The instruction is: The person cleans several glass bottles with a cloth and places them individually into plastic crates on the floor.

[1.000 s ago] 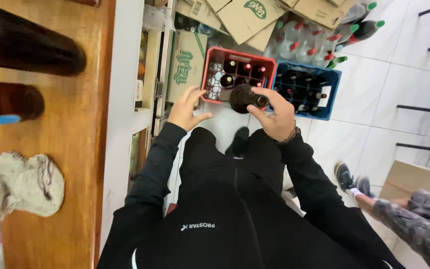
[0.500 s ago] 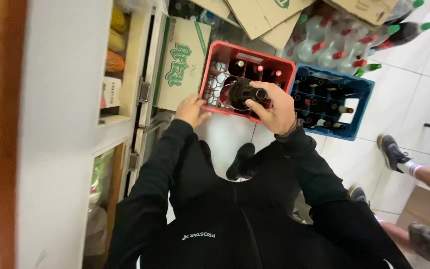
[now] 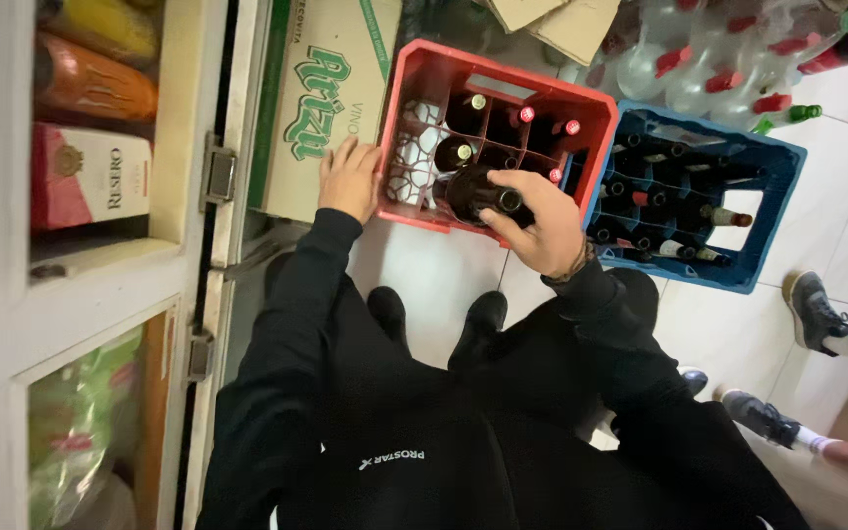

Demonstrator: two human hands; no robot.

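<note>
Seen from above, the right hand sits just right of the frame's centre, fingers curled around the neck and shoulder of a dark brown glass bottle and gripping it firmly. The bottle lies tilted over the near edge of the red crate, its body pointing toward the upper left of the frame and its mouth under the thumb. The left hand, left of the crate in the upper middle of the frame, lies flat with the fingers spread, resting against the crate's left wall and holding nothing; it also touches the side of a cardboard box with green lettering that stands just beside the crate. Inside the red crate, a grid of dividers holds several upright bottles with caps, while the cells at its left side look vacant down to the white floor pattern. Touching the red crate on its right is a blue crate filled with more dark bottles. Above both crates, along the top edge, lie clear plastic bottles with red caps. A white cabinet with shelved goods fills the left side. At the lower right, another person's shoes stand on the tiled floor.
</note>
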